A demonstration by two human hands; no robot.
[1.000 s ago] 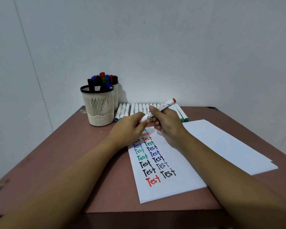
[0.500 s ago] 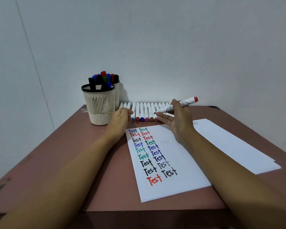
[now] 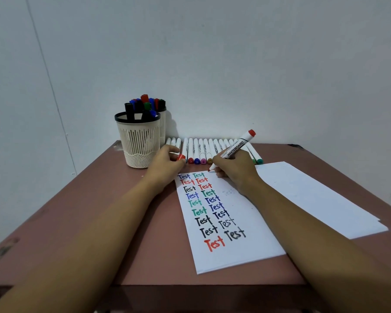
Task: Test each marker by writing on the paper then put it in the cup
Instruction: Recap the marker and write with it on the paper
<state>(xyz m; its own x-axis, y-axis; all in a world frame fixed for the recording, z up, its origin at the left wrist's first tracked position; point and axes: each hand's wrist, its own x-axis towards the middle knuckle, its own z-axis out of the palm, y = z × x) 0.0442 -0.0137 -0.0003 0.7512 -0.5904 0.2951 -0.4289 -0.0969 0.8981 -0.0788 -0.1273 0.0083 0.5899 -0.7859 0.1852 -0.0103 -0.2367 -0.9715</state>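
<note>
The right hand (image 3: 233, 171) is gripping the red whiteboard marker (image 3: 235, 148) in a writing hold, with the barrel slanting up and away to the right. The marker's tip is sitting at the far edge of the paper (image 3: 235, 251), just right of the top pair of "Test" words. From here I cannot tell whether it is touching the sheet. The left hand (image 3: 167, 164) is pinching the red cap (image 3: 181, 157) and resting at the paper's far left corner, just near the row of markers (image 3: 203, 150).

That row is lying side by side along the table's far edge, by the wall. The cup (image 3: 138, 143) is standing at the far left, well apart from the marker, with capped markers sticking up out of it. A second cup (image 3: 162, 125) is tucked right behind it.

The written columns are filling the sheet's left part, while a white strip is running down its right side, partly under the right forearm. The sheet's near edge is stopping short of the table (image 3: 81, 195) edge. A broad band of brown tabletop is showing to the left, between the cup and the near edge, crossed only by the left forearm. Spare sheets (image 3: 314, 199) are fanning out toward the right edge.
</note>
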